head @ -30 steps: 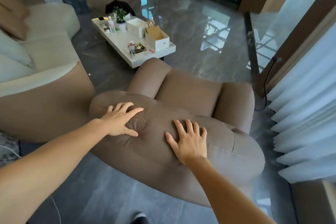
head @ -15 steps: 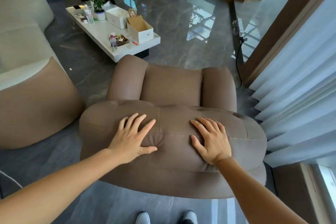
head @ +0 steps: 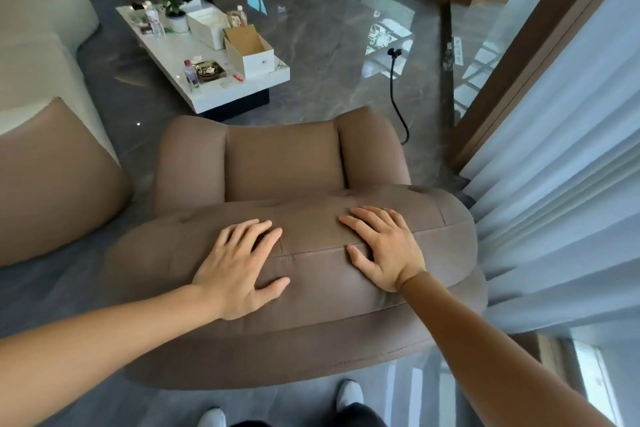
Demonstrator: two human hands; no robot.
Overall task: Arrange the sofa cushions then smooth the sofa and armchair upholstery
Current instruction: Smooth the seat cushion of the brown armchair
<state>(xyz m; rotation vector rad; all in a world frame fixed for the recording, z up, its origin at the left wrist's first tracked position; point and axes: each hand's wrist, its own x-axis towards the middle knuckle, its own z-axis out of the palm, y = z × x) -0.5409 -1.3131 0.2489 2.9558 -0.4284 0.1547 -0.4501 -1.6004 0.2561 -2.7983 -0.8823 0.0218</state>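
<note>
A brown upholstered armchair point(head: 282, 159) stands in front of me, seen from behind its padded backrest. My left hand point(head: 239, 265) lies flat on the top of the backrest, left of the centre seam, fingers spread. My right hand point(head: 384, 246) lies flat on the same backrest, right of the seam, fingers spread. Neither hand holds anything. The sofa point(head: 52, 163), cream with a brown end, sits at the left edge; its cushions are out of view.
A white coffee table point(head: 214, 94) with boxes, bottles and a potted plant stands beyond the armchair. A black cable point(head: 394, 94) runs across the glossy grey floor. White curtains point(head: 561, 184) hang close at the right. My shoes point(head: 349, 395) show below the chair.
The view has swung to face the armchair squarely from behind. Both hands have slid along the backrest top and now lie closer to me, either side of the seam.
</note>
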